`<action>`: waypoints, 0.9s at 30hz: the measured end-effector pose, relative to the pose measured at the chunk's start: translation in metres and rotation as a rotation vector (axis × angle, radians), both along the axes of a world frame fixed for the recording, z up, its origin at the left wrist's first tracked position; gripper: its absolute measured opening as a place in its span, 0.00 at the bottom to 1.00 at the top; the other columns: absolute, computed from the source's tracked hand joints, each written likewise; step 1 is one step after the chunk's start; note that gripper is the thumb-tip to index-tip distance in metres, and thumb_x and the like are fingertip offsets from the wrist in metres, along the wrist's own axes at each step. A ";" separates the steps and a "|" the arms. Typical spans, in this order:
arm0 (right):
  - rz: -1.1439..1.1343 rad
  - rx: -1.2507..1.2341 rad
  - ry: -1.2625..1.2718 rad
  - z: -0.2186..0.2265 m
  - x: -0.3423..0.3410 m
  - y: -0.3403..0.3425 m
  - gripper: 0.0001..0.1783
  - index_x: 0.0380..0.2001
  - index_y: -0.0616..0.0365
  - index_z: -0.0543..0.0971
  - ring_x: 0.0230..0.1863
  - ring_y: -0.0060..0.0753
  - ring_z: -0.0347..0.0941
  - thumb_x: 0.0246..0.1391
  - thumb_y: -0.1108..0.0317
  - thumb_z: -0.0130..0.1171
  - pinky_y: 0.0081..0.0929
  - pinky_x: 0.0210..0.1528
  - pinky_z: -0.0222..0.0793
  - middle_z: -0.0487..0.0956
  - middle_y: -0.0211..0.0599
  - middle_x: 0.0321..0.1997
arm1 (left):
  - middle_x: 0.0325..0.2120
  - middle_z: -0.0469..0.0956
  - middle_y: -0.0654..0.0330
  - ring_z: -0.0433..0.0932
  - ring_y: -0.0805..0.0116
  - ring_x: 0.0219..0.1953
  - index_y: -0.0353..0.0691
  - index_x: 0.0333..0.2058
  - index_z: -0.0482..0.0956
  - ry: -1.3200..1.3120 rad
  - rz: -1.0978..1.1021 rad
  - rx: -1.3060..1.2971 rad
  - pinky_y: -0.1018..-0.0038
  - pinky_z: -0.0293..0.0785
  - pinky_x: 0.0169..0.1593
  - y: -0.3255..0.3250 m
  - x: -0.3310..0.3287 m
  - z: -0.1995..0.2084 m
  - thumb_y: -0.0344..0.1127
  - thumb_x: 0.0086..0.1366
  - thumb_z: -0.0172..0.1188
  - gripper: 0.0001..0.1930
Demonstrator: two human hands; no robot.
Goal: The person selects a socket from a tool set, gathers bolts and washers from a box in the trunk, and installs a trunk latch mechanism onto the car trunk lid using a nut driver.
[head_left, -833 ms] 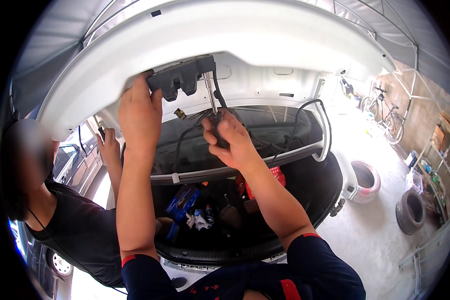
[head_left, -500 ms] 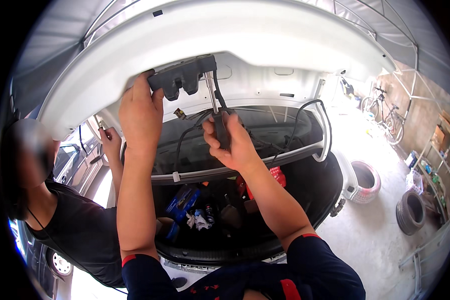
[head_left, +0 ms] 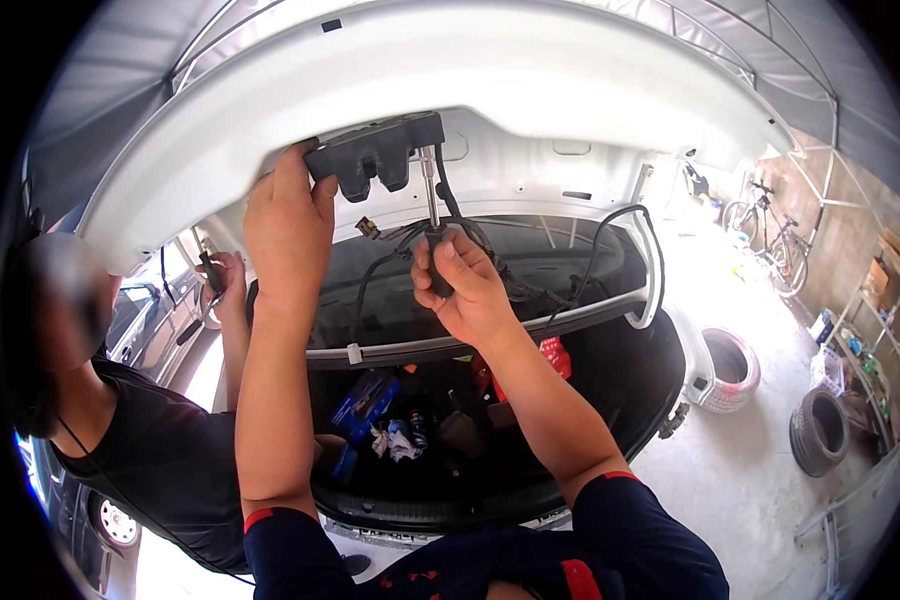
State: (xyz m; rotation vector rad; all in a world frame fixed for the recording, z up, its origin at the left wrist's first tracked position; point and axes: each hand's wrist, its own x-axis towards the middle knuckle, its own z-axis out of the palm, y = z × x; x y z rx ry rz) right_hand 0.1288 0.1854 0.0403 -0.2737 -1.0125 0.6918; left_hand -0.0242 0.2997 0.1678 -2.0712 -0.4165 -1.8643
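Observation:
A black latch assembly (head_left: 375, 155) with notched lower edges sits against the underside of a raised white trunk lid (head_left: 390, 65). My left hand (head_left: 292, 225) is closed on its left end, with the thumb in front and the fingers partly hidden behind. In my right hand (head_left: 470, 285) is a nut driver with a black handle (head_left: 437, 262) and a chrome shaft (head_left: 429, 185). The shaft points up, and its socket end meets the right end of the latch assembly; the fastener there is hidden. A loose wire connector (head_left: 368, 228) hangs below the latch.
To my left a person in a black shirt (head_left: 150, 470) holds a dark-handled tool (head_left: 211, 272) at the lid's edge. Below lies the open trunk (head_left: 530, 440) with boxes and rags. Black cables (head_left: 590, 260) hang from the lid. Tires (head_left: 820, 432), a bicycle (head_left: 770, 235) and a shelf (head_left: 875, 350) stand right.
The latch assembly and both my hands appear slightly farther right. My right fingers have shifted around the driver's handle. The other person's hand now shows a tool raised at the lid.

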 end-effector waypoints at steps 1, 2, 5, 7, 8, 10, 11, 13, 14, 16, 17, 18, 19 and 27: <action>0.029 -0.002 -0.067 -0.001 0.002 -0.001 0.23 0.51 0.57 0.78 0.33 0.20 0.70 0.72 0.46 0.55 0.20 0.28 0.63 0.76 0.28 0.37 | 0.30 0.81 0.54 0.82 0.49 0.37 0.43 0.53 0.78 0.011 -0.007 -0.003 0.56 0.77 0.41 0.000 0.000 0.000 0.32 0.59 0.71 0.22; 0.057 -0.003 -0.133 -0.001 0.004 -0.002 0.21 0.50 0.55 0.76 0.33 0.19 0.70 0.72 0.47 0.56 0.20 0.28 0.63 0.76 0.27 0.39 | 0.30 0.81 0.54 0.82 0.49 0.37 0.43 0.53 0.78 0.010 -0.007 -0.003 0.56 0.77 0.41 0.000 0.000 0.000 0.32 0.59 0.71 0.22; 0.168 -0.031 -0.088 0.003 0.005 -0.007 0.19 0.50 0.54 0.77 0.33 0.19 0.70 0.72 0.49 0.57 0.21 0.29 0.63 0.77 0.27 0.39 | 0.28 0.80 0.55 0.81 0.50 0.36 0.43 0.53 0.78 0.011 -0.005 -0.018 0.56 0.77 0.40 -0.001 0.000 0.000 0.32 0.60 0.71 0.22; 0.076 -0.012 -0.049 0.011 -0.008 -0.012 0.20 0.49 0.56 0.78 0.32 0.19 0.69 0.72 0.49 0.57 0.20 0.29 0.63 0.77 0.27 0.38 | 0.27 0.80 0.55 0.81 0.51 0.34 0.42 0.54 0.78 -0.009 -0.040 -0.005 0.56 0.77 0.39 0.000 -0.001 -0.001 0.31 0.60 0.70 0.23; -0.015 0.006 -0.013 0.015 -0.014 -0.014 0.21 0.48 0.57 0.79 0.31 0.19 0.69 0.72 0.49 0.57 0.20 0.29 0.62 0.77 0.28 0.36 | 0.27 0.80 0.55 0.81 0.51 0.34 0.42 0.54 0.78 -0.009 -0.041 -0.006 0.56 0.77 0.39 0.000 0.000 -0.002 0.31 0.60 0.70 0.23; -0.048 0.018 -0.024 0.011 -0.012 -0.010 0.21 0.49 0.58 0.79 0.31 0.20 0.69 0.72 0.49 0.57 0.20 0.29 0.62 0.77 0.28 0.35 | 0.26 0.79 0.54 0.81 0.50 0.33 0.40 0.55 0.77 -0.015 -0.068 -0.014 0.56 0.76 0.38 0.000 0.001 -0.003 0.31 0.60 0.70 0.23; -0.080 0.032 -0.037 0.009 -0.011 -0.008 0.21 0.49 0.59 0.79 0.30 0.20 0.69 0.72 0.49 0.57 0.21 0.29 0.62 0.77 0.29 0.35 | 0.26 0.79 0.54 0.81 0.50 0.33 0.40 0.55 0.77 -0.016 -0.067 -0.013 0.56 0.76 0.38 0.000 0.000 -0.003 0.31 0.60 0.70 0.23; -0.070 0.031 -0.072 0.008 -0.006 -0.009 0.20 0.48 0.58 0.78 0.31 0.20 0.69 0.72 0.50 0.57 0.21 0.29 0.62 0.77 0.29 0.36 | 0.26 0.79 0.53 0.81 0.49 0.32 0.39 0.56 0.77 -0.037 -0.115 -0.020 0.56 0.76 0.37 0.000 0.000 -0.003 0.30 0.61 0.68 0.23; -0.061 0.029 -0.107 0.008 -0.004 -0.009 0.19 0.47 0.57 0.77 0.32 0.21 0.70 0.72 0.51 0.58 0.22 0.29 0.62 0.77 0.29 0.37 | 0.26 0.79 0.53 0.81 0.49 0.32 0.39 0.56 0.77 -0.038 -0.116 -0.019 0.56 0.76 0.37 0.000 0.001 -0.003 0.30 0.61 0.68 0.23; -0.043 0.020 -0.105 0.008 -0.002 -0.011 0.18 0.46 0.57 0.76 0.33 0.21 0.70 0.72 0.51 0.58 0.22 0.30 0.63 0.77 0.29 0.37 | 0.27 0.81 0.52 0.82 0.49 0.31 0.38 0.55 0.78 -0.043 -0.116 -0.049 0.57 0.77 0.37 -0.002 0.002 -0.004 0.29 0.62 0.66 0.22; -0.023 0.011 -0.103 0.008 -0.002 -0.011 0.18 0.45 0.56 0.75 0.33 0.21 0.70 0.72 0.51 0.59 0.22 0.31 0.64 0.78 0.29 0.38 | 0.27 0.81 0.52 0.82 0.49 0.31 0.38 0.55 0.78 -0.043 -0.116 -0.048 0.57 0.77 0.37 -0.004 0.003 -0.004 0.29 0.62 0.66 0.22; -0.023 0.011 -0.102 0.008 -0.003 -0.010 0.18 0.45 0.56 0.75 0.33 0.21 0.70 0.72 0.51 0.59 0.22 0.31 0.64 0.78 0.29 0.38 | 0.27 0.81 0.52 0.82 0.50 0.30 0.37 0.55 0.78 -0.063 -0.146 -0.062 0.58 0.77 0.36 -0.006 0.003 -0.004 0.28 0.62 0.65 0.21; -0.078 0.030 -0.106 0.008 -0.006 -0.009 0.18 0.45 0.55 0.75 0.34 0.21 0.70 0.71 0.51 0.59 0.22 0.33 0.66 0.78 0.29 0.38 | 0.27 0.82 0.51 0.82 0.50 0.29 0.37 0.54 0.78 -0.081 -0.177 -0.076 0.59 0.78 0.36 -0.008 0.004 -0.005 0.28 0.62 0.64 0.20; -0.170 -0.016 -0.113 -0.001 -0.020 -0.010 0.19 0.45 0.54 0.73 0.38 0.21 0.74 0.71 0.49 0.59 0.23 0.43 0.70 0.78 0.28 0.40 | 0.22 0.80 0.54 0.81 0.58 0.24 0.33 0.54 0.79 -0.161 -0.280 -0.203 0.65 0.76 0.32 -0.019 0.015 -0.006 0.27 0.62 0.64 0.20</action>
